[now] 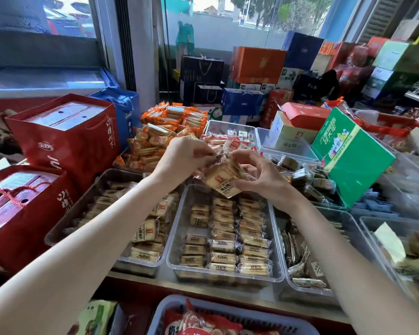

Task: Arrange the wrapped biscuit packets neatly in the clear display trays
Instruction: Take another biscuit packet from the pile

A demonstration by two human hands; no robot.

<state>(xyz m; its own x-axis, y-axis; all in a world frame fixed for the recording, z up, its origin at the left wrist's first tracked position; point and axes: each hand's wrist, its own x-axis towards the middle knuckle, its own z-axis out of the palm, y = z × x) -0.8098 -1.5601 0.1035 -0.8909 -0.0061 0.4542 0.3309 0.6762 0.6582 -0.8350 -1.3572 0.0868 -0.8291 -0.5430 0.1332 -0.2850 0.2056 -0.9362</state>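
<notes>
You're standing in a small grocery or snack shop, pretty clearly: the counter in front of you is covered in clear display trays [224, 274] full of individually wrapped biscuit packets [221, 245], with a loose heap of orange-wrapped snacks [172, 124] at 12 o'clock. Red gift bags [65, 139] sit at 10 o'clock, and stacked gift boxes [257, 66] line the window from 12 to 2 o'clock.

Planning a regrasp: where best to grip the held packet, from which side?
Grip the packet by its flat cream faces at mid-body, coming from above. It hangs tilted over the middle tray; both hands pinch only the crinkly top wrap, probably a looser hold.
</notes>
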